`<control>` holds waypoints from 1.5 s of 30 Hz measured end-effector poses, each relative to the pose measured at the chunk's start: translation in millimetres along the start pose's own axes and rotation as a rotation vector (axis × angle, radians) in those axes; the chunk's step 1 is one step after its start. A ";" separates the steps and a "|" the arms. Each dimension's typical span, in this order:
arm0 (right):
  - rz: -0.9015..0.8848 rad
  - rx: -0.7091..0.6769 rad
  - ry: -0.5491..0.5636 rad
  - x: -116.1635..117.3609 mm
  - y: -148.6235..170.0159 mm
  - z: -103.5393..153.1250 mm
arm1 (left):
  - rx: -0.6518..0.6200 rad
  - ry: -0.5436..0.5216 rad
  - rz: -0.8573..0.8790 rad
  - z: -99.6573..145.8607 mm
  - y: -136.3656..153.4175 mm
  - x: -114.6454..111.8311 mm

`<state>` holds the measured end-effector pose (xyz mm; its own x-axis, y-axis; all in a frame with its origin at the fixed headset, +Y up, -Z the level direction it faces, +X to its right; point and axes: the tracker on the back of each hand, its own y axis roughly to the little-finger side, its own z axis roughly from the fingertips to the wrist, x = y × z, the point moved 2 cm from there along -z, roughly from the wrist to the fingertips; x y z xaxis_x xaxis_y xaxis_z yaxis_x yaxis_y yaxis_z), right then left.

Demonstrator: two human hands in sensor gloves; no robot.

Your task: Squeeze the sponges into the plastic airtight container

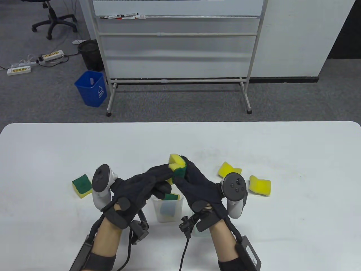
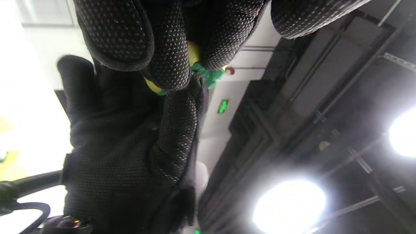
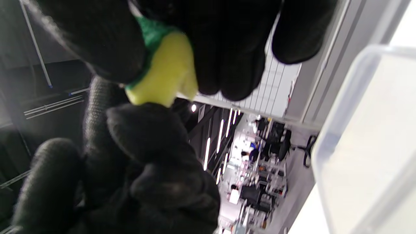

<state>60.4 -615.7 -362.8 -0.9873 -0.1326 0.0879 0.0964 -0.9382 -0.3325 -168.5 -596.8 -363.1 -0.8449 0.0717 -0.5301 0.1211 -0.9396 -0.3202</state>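
Both hands hold one folded yellow-and-green sponge [image 1: 177, 166] in the air above the table. My left hand [image 1: 158, 175] pinches its left side and my right hand [image 1: 189, 172] grips its right side. The sponge also shows in the left wrist view [image 2: 201, 70] and in the right wrist view [image 3: 164, 74], squeezed between gloved fingers. A clear plastic container [image 1: 167, 207] stands on the table below the hands, with a green-topped sponge [image 1: 171, 197] inside. Its rim shows in the right wrist view [image 3: 344, 97].
On the white table [image 1: 56, 152] lie a green-topped sponge [image 1: 81, 185] at the left and two yellow sponges [image 1: 229, 169] [image 1: 261, 185] at the right. A translucent lid [image 1: 200, 232] lies under my right wrist. A whiteboard stand [image 1: 180, 56] is beyond the table.
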 end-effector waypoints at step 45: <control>0.788 -0.192 0.155 23.1 -21.2 11.2 | 0.273 -0.390 -0.839 14.6 8.0 41.4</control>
<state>37.0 -602.5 -343.2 -0.6465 -0.6703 -0.3643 0.7588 -0.5155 -0.3980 -210.2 -606.2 -376.1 -0.7211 0.6853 0.1017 -0.6847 -0.6824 -0.2560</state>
